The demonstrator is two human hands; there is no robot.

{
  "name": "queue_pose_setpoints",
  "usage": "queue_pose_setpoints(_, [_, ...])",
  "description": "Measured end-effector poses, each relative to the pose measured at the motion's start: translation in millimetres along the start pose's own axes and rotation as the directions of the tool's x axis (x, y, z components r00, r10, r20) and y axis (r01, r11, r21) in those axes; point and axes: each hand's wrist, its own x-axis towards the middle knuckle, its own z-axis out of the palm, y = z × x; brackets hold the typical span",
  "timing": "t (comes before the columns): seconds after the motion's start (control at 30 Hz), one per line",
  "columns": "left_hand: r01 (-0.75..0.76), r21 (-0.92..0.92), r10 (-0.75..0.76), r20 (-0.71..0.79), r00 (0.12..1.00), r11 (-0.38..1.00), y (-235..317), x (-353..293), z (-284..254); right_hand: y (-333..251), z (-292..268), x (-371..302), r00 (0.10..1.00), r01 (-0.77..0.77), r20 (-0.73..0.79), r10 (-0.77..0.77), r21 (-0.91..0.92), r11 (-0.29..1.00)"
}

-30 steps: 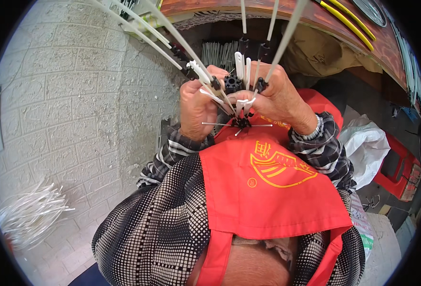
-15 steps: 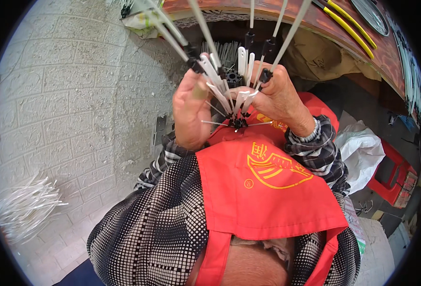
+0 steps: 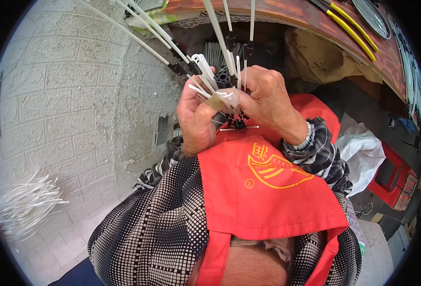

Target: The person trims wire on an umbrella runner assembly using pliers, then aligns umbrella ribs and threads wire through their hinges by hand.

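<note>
Both hands are closed round a folding umbrella frame (image 3: 239, 125) in front of my chest. It has whitish ribs (image 3: 217, 33) fanning up and out, black joints, a black toothed ring (image 3: 223, 77) between the hands and a black hub at its lower end. My left hand (image 3: 196, 121) grips ribs on the left side; its thumb has a tan wrap (image 3: 214, 102) and presses toward the middle. From the right, my right hand (image 3: 270, 97) pinches several white rib ends (image 3: 228, 97), its thumb meeting the left one. The fingers behind the ribs are partly hidden.
A brown table (image 3: 286, 14) curves across the top right, with yellow-handled pliers (image 3: 348, 31) and a bundle of thin rods (image 3: 413, 90) at its edge. A pale brick wall (image 3: 72, 95) is on the left. White plastic bag (image 3: 365, 152) and red stool (image 3: 391, 183) are at right.
The frame has turned, its ribs swinging left. My left thumb has come in against the ribs beside my right thumb, and the small rods at the lower hub now lie closer together.
</note>
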Motion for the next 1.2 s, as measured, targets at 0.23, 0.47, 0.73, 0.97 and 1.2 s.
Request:
queue_pose_setpoints(0.23, [0.012, -0.063, -0.013, -0.023, 1.0, 0.998, 1.5, 8.3, 2.9, -1.7, 5.5, 2.7, 1.0, -0.023, 0.002, 0.023, -0.096, 0.995])
queue_pose_setpoints(0.47, [0.111, 0.021, -0.111, 0.028, 0.993, 0.994, -1.2, 34.5, -2.8, -2.4, 14.2, 6.4, 0.997, -0.043, -0.08, 0.024, -0.253, 0.966])
queue_pose_setpoints(0.73, [0.147, 0.041, -0.147, 0.01, 0.989, 0.988, -0.2, 48.1, -12.6, -1.0, 16.5, 10.2, 0.999, -0.04, -0.021, 0.035, -0.307, 0.951])
queue_pose_setpoints(0.97, [0.16, 0.089, -0.167, 0.078, 0.983, 0.983, 6.4, 53.7, -28.8, 1.4, -13.5, 39.3, 0.886, -0.237, 0.431, 0.17, 0.106, 0.966])
queue_pose_setpoints(1.2, [0.138, 0.082, -0.149, 0.143, 0.979, 0.987, 2.4, 60.3, -35.1, 9.7, -21.0, 45.3, 0.845, -0.271, 0.511, 0.159, 0.154, 0.95])
